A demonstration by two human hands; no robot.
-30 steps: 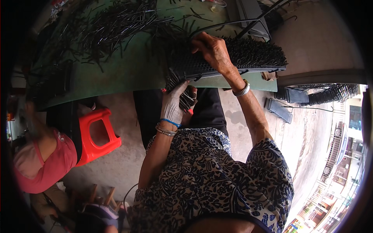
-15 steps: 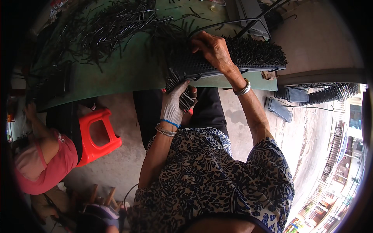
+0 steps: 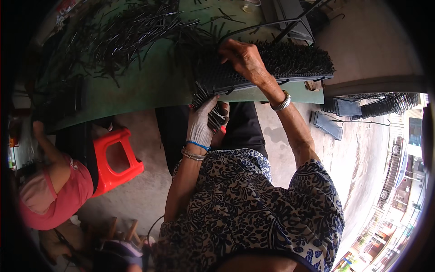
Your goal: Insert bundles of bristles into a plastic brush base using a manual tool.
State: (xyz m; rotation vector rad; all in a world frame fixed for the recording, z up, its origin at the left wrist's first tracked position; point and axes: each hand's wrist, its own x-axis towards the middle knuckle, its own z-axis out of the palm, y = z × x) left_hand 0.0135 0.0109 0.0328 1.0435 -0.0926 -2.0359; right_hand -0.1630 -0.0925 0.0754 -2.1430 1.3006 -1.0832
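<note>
Currently, change since the earlier views: almost none is registering; both hands and the rack are keeping the same positions, which suggests the filling work is proceeding steadily within one step.
Left hand: the left hand (image 3: 202,121), wearing a pale grey work glove with a blue cuff, is closing around a bundle of thin black metal pins (image 3: 212,109), holding it just below the table edge.
Right hand: the bare right hand (image 3: 243,59) is resting on top of the rack with fingers curled; whether it is pinching a single pin, I cannot tell.
Work item location: the long black perforated plastic rack (image 3: 290,65) is lying along the near edge of the green table (image 3: 145,90), directly under the right hand.
Container contents: the rack is carrying dense rows of upright black pins across its whole visible length; empty holes are too small to make out.
Loose stock: a scattered heap of black metal pins (image 3: 122,36) is lying on the table, well apart from the rack.
Surroundings: a red plastic stool (image 3: 115,158) is standing on the concrete floor; another person in a pink top (image 3: 54,195) is sitting at the left.
</note>
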